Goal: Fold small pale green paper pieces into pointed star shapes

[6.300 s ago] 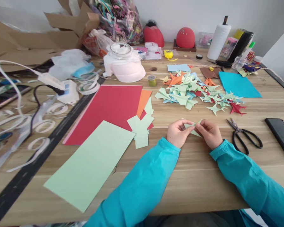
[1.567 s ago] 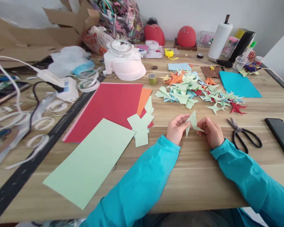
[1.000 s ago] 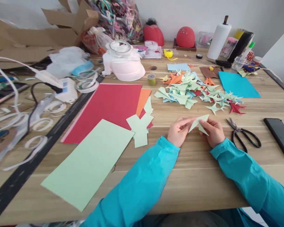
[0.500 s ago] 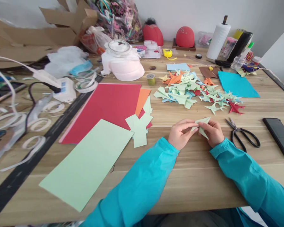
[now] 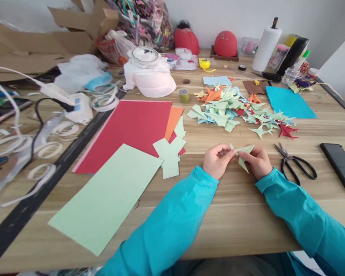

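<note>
Between my two hands is a pale green folded paper plane (image 5: 243,164), held just above the wooden table. My left hand (image 5: 218,161) pinches one end of it between thumb and fingers. On the other side my right hand (image 5: 258,160) grips a wing, thumb on top. Beyond the hands lies a pile of folded paper shapes (image 5: 218,109), mostly pale green, with some orange, blue and red. Black-handled scissors (image 5: 290,157) rest open to the right of my right hand. Small cut pale green papers (image 5: 170,157) lie left of my left hand.
A large pale green sheet (image 5: 106,199) overlaps red sheets (image 5: 132,130) on the left. A black phone (image 5: 339,165) lies at the right. A thread spool (image 5: 183,96), a white cap (image 5: 155,82) and a blue sheet (image 5: 289,101) stand or lie farther back. A power strip (image 5: 82,109) sits among cords.
The paper plane has been turned in my fingers, and one point now sticks up by my left thumb. The left-hand fingers have curled in more.
</note>
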`<act>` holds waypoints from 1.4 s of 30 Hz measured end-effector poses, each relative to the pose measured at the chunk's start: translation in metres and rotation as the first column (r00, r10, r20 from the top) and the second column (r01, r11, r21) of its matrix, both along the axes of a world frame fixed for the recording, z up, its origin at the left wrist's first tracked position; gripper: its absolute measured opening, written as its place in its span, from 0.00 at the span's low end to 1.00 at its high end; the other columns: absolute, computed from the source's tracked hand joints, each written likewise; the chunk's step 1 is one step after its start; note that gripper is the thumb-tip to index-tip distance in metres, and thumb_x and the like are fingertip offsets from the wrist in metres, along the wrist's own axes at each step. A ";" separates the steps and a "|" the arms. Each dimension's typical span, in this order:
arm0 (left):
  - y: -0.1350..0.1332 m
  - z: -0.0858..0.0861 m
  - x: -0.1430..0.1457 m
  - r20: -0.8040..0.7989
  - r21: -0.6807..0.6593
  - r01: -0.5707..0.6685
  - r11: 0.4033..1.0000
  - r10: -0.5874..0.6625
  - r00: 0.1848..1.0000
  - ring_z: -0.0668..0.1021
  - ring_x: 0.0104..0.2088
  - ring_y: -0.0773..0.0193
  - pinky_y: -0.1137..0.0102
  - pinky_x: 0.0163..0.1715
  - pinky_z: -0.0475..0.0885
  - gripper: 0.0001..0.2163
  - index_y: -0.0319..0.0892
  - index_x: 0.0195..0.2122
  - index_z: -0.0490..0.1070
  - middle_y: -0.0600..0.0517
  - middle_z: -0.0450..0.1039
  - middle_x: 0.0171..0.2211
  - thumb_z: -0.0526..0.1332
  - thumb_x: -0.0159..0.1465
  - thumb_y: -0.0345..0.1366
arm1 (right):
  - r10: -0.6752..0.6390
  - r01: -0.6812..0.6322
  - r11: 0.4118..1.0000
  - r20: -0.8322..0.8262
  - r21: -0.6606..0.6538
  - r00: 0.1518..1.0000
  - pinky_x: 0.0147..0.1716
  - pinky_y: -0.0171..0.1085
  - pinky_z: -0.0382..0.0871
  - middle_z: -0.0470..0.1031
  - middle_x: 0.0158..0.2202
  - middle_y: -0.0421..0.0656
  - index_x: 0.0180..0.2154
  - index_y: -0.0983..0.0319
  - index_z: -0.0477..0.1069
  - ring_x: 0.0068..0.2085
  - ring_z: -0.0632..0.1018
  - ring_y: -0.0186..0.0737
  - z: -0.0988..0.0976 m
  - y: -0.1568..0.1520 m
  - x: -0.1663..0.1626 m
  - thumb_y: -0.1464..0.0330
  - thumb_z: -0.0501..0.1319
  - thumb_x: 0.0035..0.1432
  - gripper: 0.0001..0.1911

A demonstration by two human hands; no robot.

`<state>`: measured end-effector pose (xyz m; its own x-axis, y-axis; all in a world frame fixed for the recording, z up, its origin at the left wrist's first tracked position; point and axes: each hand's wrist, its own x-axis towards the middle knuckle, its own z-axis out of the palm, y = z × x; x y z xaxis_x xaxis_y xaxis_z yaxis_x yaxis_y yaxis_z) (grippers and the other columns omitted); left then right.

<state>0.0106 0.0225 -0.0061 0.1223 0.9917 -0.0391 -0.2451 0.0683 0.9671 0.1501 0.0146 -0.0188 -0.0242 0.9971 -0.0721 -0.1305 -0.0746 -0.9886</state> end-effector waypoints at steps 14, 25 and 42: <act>0.004 0.001 -0.001 0.051 -0.063 -0.012 0.998 0.015 0.999 0.72 0.17 0.71 0.74 0.21 0.69 0.09 0.37 0.24 0.64 0.56 0.68 0.18 0.65 0.46 0.34 | 0.036 -0.036 0.999 0.041 -0.005 0.998 0.16 0.31 0.58 0.68 0.18 0.38 0.23 0.64 0.70 0.18 0.66 0.30 0.003 -0.002 -0.003 0.62 0.64 0.46 0.11; 0.004 -0.002 0.000 0.036 -0.029 -0.017 0.999 0.018 0.999 0.72 0.18 0.71 0.74 0.21 0.69 0.09 0.37 0.23 0.64 0.56 0.68 0.17 0.65 0.47 0.34 | 0.083 -0.093 0.995 0.226 0.031 0.970 0.17 0.31 0.56 0.69 0.18 0.39 0.22 0.66 0.71 0.19 0.65 0.29 0.012 -0.003 -0.004 0.61 0.64 0.46 0.13; 0.004 0.000 -0.002 -0.024 -0.048 -0.009 0.999 0.008 1.000 0.67 0.15 0.74 0.76 0.17 0.63 0.08 0.37 0.23 0.66 0.57 0.65 0.15 0.64 0.48 0.34 | 0.105 -0.125 0.991 0.282 0.052 0.954 0.18 0.31 0.57 0.69 0.19 0.39 0.23 0.65 0.68 0.19 0.66 0.30 0.011 -0.003 -0.002 0.60 0.63 0.46 0.14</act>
